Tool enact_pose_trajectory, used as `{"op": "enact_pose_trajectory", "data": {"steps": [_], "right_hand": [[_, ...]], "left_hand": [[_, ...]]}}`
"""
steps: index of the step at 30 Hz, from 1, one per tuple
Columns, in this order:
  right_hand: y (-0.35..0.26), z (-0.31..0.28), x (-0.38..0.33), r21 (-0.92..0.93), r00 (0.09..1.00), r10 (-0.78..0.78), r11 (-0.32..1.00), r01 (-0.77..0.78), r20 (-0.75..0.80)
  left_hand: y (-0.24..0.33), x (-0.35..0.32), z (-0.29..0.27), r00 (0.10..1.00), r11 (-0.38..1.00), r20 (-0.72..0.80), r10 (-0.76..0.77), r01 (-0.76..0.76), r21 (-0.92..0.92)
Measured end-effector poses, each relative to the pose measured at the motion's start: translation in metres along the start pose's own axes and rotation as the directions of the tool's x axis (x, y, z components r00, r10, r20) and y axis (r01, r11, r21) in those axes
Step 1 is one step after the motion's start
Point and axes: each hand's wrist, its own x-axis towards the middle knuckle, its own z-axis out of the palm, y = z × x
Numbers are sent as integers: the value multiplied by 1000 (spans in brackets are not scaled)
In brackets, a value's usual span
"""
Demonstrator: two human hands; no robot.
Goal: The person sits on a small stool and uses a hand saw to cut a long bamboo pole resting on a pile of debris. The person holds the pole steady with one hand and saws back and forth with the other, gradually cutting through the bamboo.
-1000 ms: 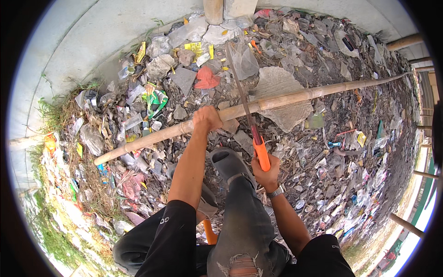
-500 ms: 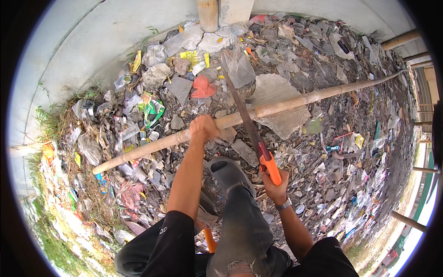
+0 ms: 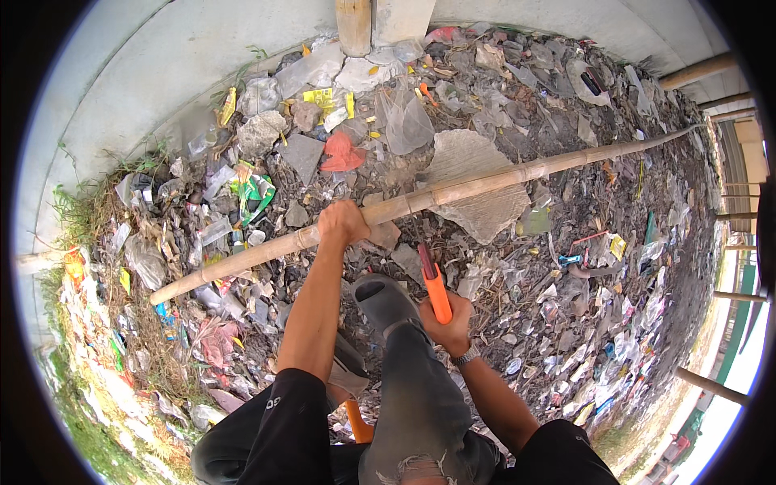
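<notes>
A long bamboo pole slants across the ground from lower left to upper right. My left hand is closed around it left of its middle. In my right hand is the orange handle of a hand saw, fingers wrapped round it. The saw's dark red front end points up toward the pole, short of it in the picture; I cannot make out its blade now. My right foot, in a grey clog, stands just below the pole, between my hands. A flat grey slab lies behind the pole's middle.
Plastic scraps, stones and a red rag-like piece litter the ground. A pale wall with a wooden post bounds the far side. Another orange handle shows beside my leg. Several posts stand at the right.
My right hand has drawn the saw back toward me and a little left. Its long blade, plainly seen across the pole before, no longer shows. My left hand keeps its hold on the pole.
</notes>
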Motion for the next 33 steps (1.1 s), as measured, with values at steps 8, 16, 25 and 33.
{"op": "enact_pose_trajectory", "data": {"steps": [8,16,25,33], "right_hand": [[-22,-79,-130,-187,972,207,965,-185,107],[-16,-24,-17,-107,991,130,986,-129,1],[-27,-88,-134,-240,983,172,959,-152,64],[8,-48,-74,-85,989,137,988,-132,51]], "left_hand": [[3,-7,2,1000,1000,-21,6,-6,-21],[9,-16,-2,994,1000,111,-18,19,-12],[11,-20,-5,995,998,88,-57,56,11],[10,-15,12,990,999,133,-36,36,1]]}}
